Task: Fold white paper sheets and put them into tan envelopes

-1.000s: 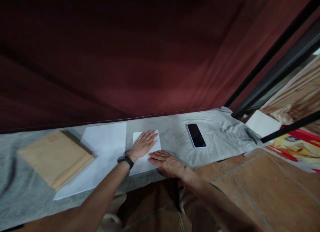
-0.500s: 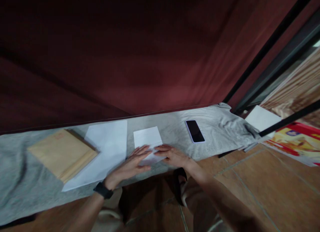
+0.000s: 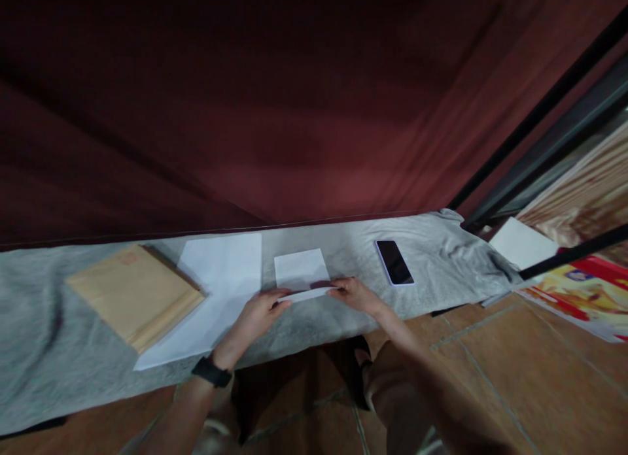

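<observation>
My left hand (image 3: 259, 318), with a dark watch on its wrist, pinches the left end of a narrow strip of white paper (image 3: 308, 295). The right end is gripped between the thumb and fingers of my right hand (image 3: 357, 295). The strip's face is tilted up just above the grey cloth. Directly behind it lies a flat white paper (image 3: 300, 267); I cannot tell whether the two are one folded sheet. Left of my left hand, larger white sheets (image 3: 226, 272) lie partly under a stack of brown envelopes (image 3: 130, 285).
A phone (image 3: 395, 262) with a dark screen rests to the right on the grey cloth (image 3: 451, 259) covering the narrow bench. A dark red curtain (image 3: 304, 134) hangs behind. At far right are black bars (image 3: 549, 102) and a red and yellow box (image 3: 583, 291) near the tiled floor (image 3: 549, 376).
Both hands went from lying flat on the small paper to pinching the ends of its near part, now a raised narrow strip. The view has shifted slightly left.
</observation>
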### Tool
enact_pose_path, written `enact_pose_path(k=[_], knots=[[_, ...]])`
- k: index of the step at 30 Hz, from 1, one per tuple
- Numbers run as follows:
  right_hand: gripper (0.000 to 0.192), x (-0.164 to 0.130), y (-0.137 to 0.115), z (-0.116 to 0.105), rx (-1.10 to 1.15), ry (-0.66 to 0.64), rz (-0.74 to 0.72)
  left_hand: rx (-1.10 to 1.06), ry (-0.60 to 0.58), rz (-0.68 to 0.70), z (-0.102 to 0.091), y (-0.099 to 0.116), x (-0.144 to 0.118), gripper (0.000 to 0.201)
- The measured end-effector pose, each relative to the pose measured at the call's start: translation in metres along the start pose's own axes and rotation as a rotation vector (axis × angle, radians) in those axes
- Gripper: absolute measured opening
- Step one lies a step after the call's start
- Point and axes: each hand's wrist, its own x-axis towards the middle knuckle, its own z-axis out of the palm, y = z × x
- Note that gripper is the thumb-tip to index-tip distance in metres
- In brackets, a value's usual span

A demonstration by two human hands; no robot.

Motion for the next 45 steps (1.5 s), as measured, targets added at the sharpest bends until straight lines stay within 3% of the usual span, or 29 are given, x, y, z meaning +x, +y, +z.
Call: enact_pose_path(k=[4,9,13,18,22,26,34,45], knots=[[0.024,0.014,0.004,0.006,-0.014,0.147,0.081,-0.108,0.111,-0.217,0.007,0.0,0.011,0.038],[0.024,0.034,0.007,0.014,-0.024,0.206,0.11,-0.307,0.259,-0.252,0.011,-0.004,0.027,0.031],[0.023,0.043,0.006,0.016,-0.128,0.233,0.177,-0.126,0.309,-0.311,0.011,-0.002,0.033,0.025],[0.029,0.044,0.001,0.013,-0.22,0.209,0.231,0.181,0.232,-0.423,0.01,0.012,0.034,0.02],[0.028,0.042,-0.008,0.012,-0.335,0.193,0.318,0.241,0.152,-0.49,0.006,0.021,0.036,0.022],[0.029,0.045,-0.018,0.016,-0.422,0.231,0.368,0.314,0.157,-0.53,0.004,0.027,0.04,0.027],[0.033,0.057,-0.026,0.021,-0.551,0.261,0.428,0.362,0.187,-0.571,0.004,0.03,0.05,0.031],[0.033,0.061,-0.026,0.02,-0.563,0.264,0.453,0.286,0.119,-0.592,-0.01,0.032,0.051,0.034]])
